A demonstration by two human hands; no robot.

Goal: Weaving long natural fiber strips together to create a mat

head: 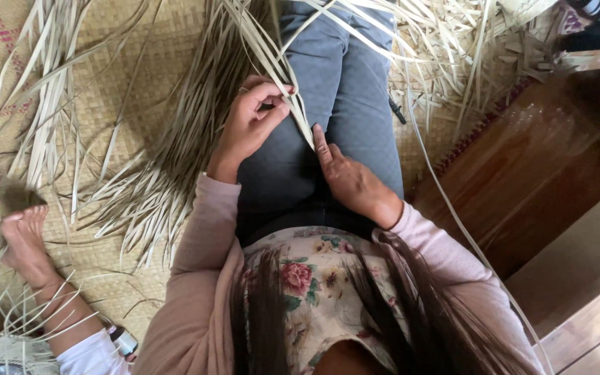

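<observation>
Hands on palm strips, over lap
L hand (250,125) pinches pale strips (293,90); R hand (345,177) mostly open, forefinger on them. Woven mat (140,69) left w/ room; wood floor (529,173) right.

left hand (251,125): fingers curled, pinch grip | right hand (345,177): forefinger extended, flat

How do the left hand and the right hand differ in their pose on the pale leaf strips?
The left hand is curled, pinching the pale leaf strips between thumb and fingers; the right hand lies flatter, one finger stretched out against them. The left hand sits higher in the picture, the right hand lower, over the lap. Both have pink sleeves.
</observation>
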